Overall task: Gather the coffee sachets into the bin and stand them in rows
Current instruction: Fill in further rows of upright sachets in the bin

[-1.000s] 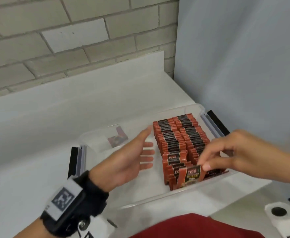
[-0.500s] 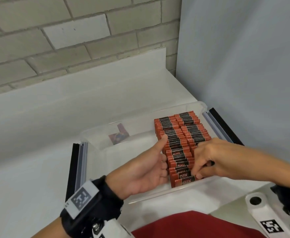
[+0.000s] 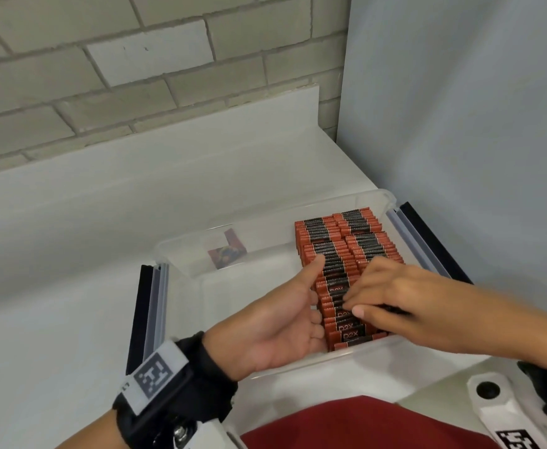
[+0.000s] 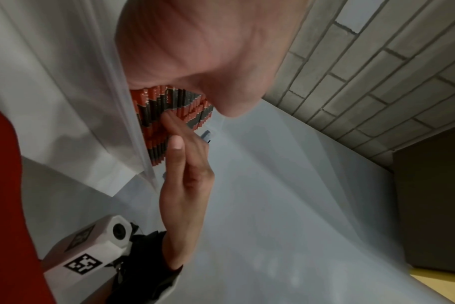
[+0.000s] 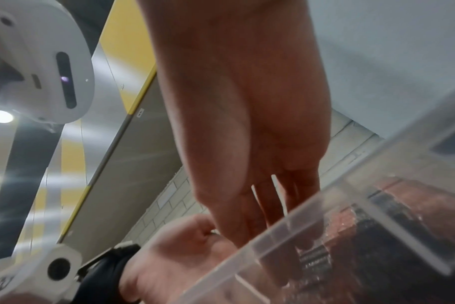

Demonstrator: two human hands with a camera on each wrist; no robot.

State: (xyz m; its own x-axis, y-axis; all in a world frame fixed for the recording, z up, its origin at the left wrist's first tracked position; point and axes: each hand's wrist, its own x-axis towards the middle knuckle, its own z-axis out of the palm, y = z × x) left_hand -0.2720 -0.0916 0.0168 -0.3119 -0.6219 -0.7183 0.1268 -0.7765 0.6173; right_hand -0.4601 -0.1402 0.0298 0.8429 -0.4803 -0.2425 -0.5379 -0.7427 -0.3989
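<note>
Red and black coffee sachets (image 3: 340, 254) stand on edge in two rows along the right side of a clear plastic bin (image 3: 181, 251). My left hand (image 3: 298, 306) lies flat against the left flank of the near row, thumb up. My right hand (image 3: 392, 296) rests its straight fingers on the sachet tops near the front, thumb tip at the nearest packs. In the left wrist view the sachets (image 4: 166, 115) show past my palm, with the right hand (image 4: 187, 156) on them. The right wrist view shows the bin wall (image 5: 325, 222) and blurred sachets (image 5: 377, 236) behind it.
The bin sits on a white counter (image 3: 55, 319) between two black and grey rails (image 3: 149, 309), one on each side. A brick wall (image 3: 136, 76) stands behind and a grey panel (image 3: 460, 124) to the right. A small label (image 3: 226, 252) shows on the bin's far wall.
The right hand set a loose sachet into the front of the near row and now lies over the tops. The left hand moved right from mid-bin to press against the row's side.
</note>
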